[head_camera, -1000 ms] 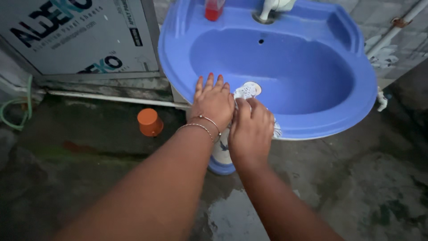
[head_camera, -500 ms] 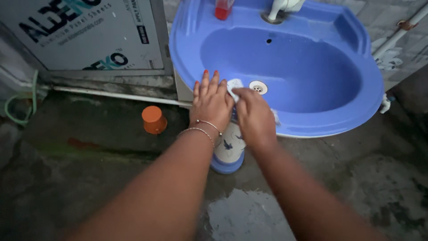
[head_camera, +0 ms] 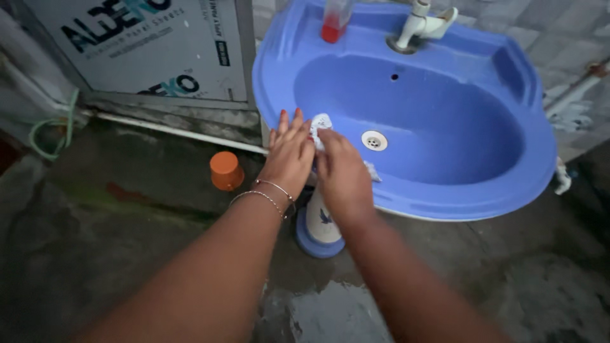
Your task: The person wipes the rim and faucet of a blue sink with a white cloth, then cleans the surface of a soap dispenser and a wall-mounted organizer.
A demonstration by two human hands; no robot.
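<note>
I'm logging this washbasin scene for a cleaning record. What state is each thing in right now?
left hand: flat, fingers spread on the basin's front rim
right hand: closed on the white cloth
white cloth: bunched, pressed on the basin wall
blue basin: no standing water, drain open
tap: no water running
orange cup: upside down on the floor
floor: wet patch

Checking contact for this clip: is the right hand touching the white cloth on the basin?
Touching. The head view shows the right hand pressed on the white cloth at the blue basin's front rim, its fingers overlapping the cloth with no gap.
</note>
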